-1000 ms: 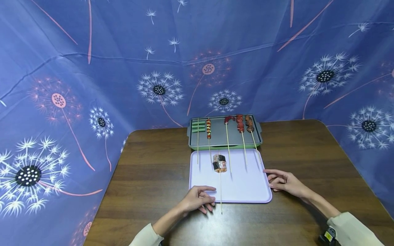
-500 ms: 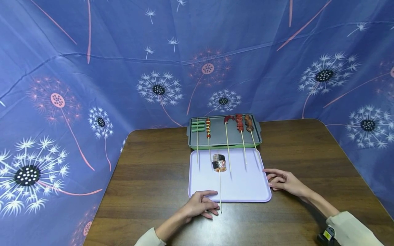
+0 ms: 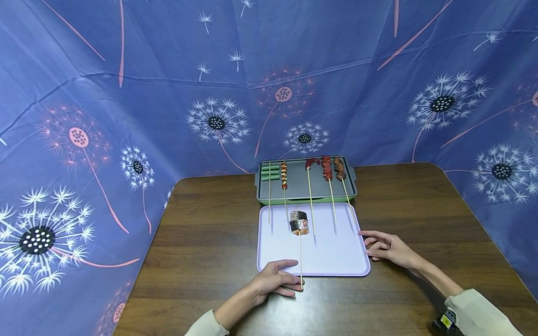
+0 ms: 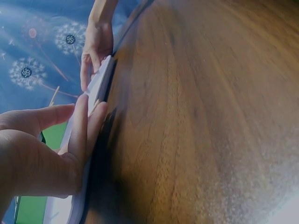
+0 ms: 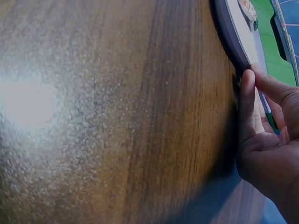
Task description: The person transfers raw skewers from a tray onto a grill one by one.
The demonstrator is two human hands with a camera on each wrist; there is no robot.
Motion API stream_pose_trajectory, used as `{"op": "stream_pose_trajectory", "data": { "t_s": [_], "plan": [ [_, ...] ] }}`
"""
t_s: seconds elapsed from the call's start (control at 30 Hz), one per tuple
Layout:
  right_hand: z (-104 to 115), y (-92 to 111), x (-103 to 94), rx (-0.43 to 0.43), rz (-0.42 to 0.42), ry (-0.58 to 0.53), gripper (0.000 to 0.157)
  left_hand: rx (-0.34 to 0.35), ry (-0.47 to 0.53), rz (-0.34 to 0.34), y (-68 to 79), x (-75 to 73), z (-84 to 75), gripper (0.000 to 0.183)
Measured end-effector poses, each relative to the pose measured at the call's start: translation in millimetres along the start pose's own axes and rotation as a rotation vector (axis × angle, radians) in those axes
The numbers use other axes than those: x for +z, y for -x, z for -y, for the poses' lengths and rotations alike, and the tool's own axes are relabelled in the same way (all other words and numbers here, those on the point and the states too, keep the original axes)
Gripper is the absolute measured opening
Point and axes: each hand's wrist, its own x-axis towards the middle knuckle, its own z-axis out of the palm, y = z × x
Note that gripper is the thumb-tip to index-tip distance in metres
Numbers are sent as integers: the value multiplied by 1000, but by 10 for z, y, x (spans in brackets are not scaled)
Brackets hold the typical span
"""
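In the head view a skewer of thick dark-skinned, fish-like pieces lies on the lilac tray, its stick running past the near edge. My left hand is at that edge, one finger lying over the rim and the lower fingertips right at the stick's end. The left wrist view shows the thumb apart from the straight fingers of this hand. My right hand touches the tray's right side with thumb and index finger, set apart along the rim; its other fingers are partly bent.
Behind the tray stands a grey-topped green grill. On it lie skewers of green vegetables, small red-and-yellow pieces, a curved dark-red piece, red meat and browned meat. Their sticks reach over the tray. A dandelion-print cloth hangs behind.
My left hand has moved slightly right and nearer to me, its lower fingertips reaching the end of the skewer's stick. The right hand stays at the tray's side.
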Motion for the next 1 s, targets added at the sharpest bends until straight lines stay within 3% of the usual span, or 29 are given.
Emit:
{"op": "stream_pose_trajectory", "data": {
  "t_s": [0.4,1.0],
  "plan": [
    [-27,5,13,5,-8,24,60,-5,7,22,-34,57,-18,50],
    [-12,9,24,-4,-24,10,59,10,11,68,-22,29,-71,57]
  ]
}}
